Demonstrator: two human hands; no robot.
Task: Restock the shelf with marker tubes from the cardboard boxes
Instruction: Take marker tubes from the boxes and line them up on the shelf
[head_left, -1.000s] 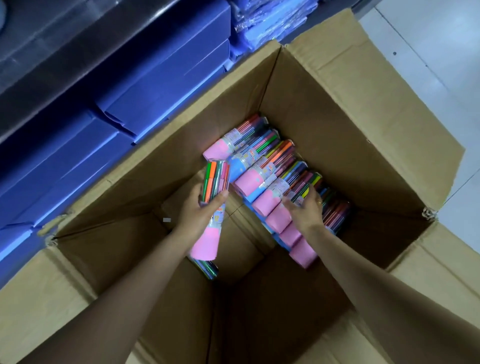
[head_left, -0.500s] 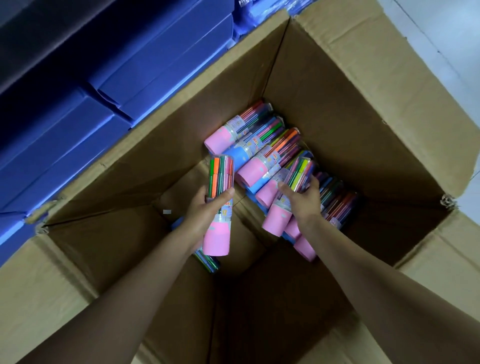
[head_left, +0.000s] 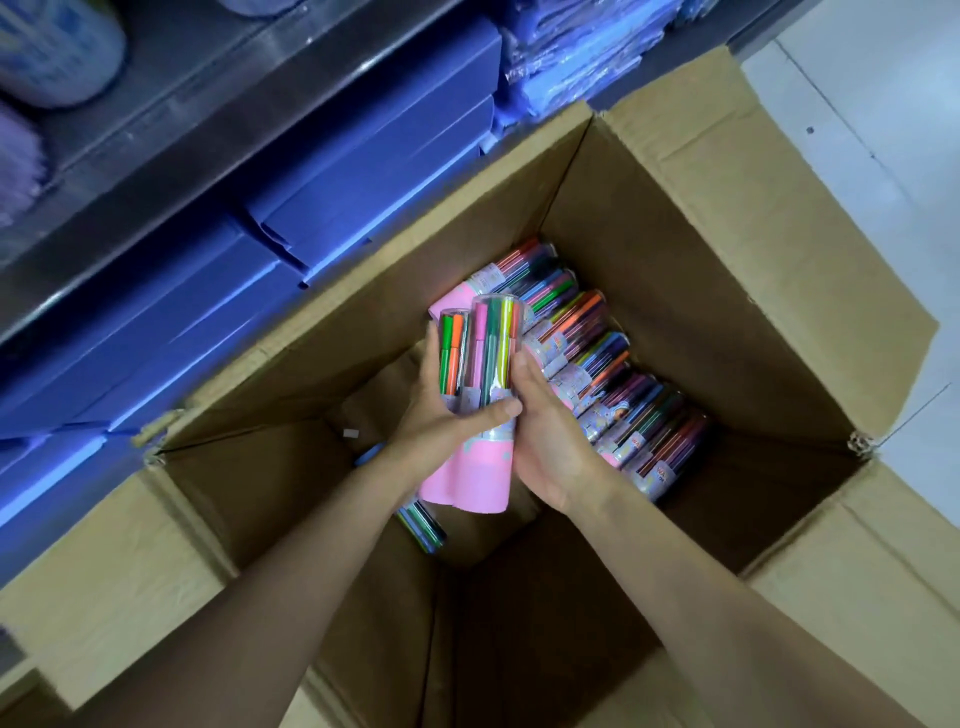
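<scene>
An open cardboard box sits on the floor with a row of marker tubes along its right inner side. Two clear marker tubes with pink bases stand side by side above the box's middle: one on the left, a taller one on the right. My left hand grips both, thumb across their front. My right hand presses against the taller tube's right side, fingers curled round it. One more tube lies on the box bottom below my left wrist.
A dark shelf runs across the upper left, with blue boxes stacked beneath it and blue plastic packs to their right. White floor tiles show at the upper right. Box flaps spread outward at left and right.
My right hand lifted a tube out of the row and brought it left against the tube in my left hand. Both hands rose higher in the box.
</scene>
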